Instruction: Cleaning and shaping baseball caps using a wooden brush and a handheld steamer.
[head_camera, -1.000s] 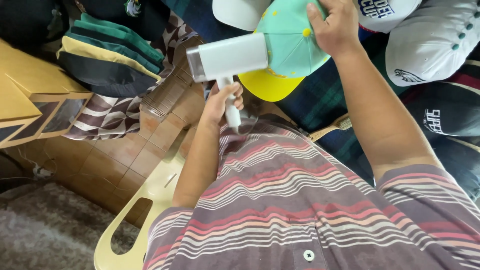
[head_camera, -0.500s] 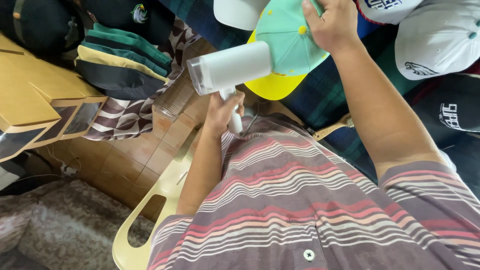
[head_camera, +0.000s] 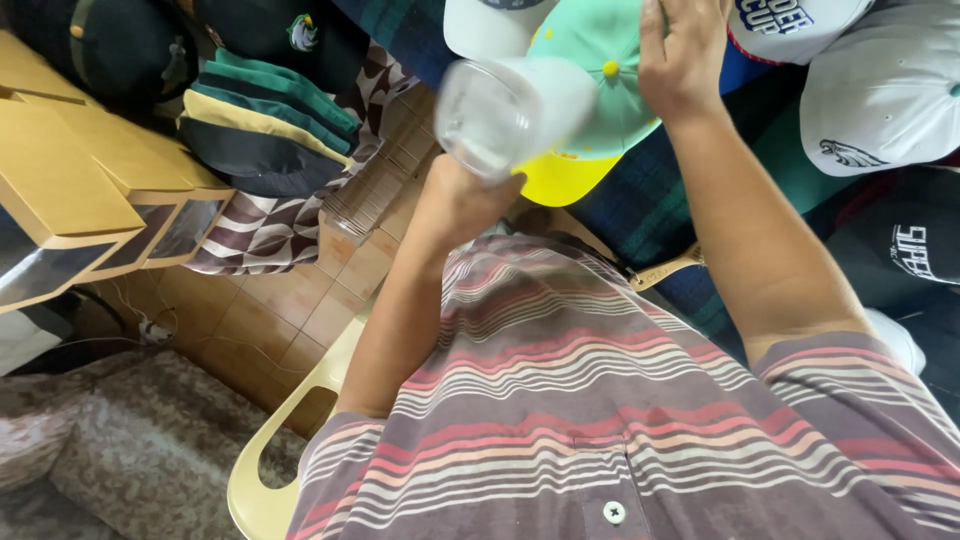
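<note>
Where the dark plaid bed cover (head_camera: 660, 215) spreads under a scatter of caps, the person sits in a pale plastic chair (head_camera: 275, 450) over a brown tiled floor (head_camera: 300, 300), wearing a striped shirt (head_camera: 600, 420). To the left stand tan cardboard boxes (head_camera: 70, 170) with clear windows, and beside them a stack of dark green and cream caps (head_camera: 265, 125) on a patterned cloth (head_camera: 270, 235). White caps (head_camera: 880, 95) lie to the right, a black one (head_camera: 900, 250) below them.

The mint-green cap (head_camera: 600, 70) with the yellow brim lies on the bed cover straight ahead. The right hand (head_camera: 685, 60) rests flat on its crown, fingers spread, pinning it down rather than closing round anything. The left hand (head_camera: 465, 200) has its grip wrapped tight about the handle of a white handheld appliance (head_camera: 510, 110), likely a garment steamer, whose round end is blurred and turned toward the camera, just beside the cap's brim.

The risk, as I judge it, lies in that blur: the appliance looks to be swinging, and its head sits close to the right hand's fingers. If it gives off steam or heat, a careless pass could scald them or mark the brim. With only a flat palm on it, the cap could also slide and crease.
</note>
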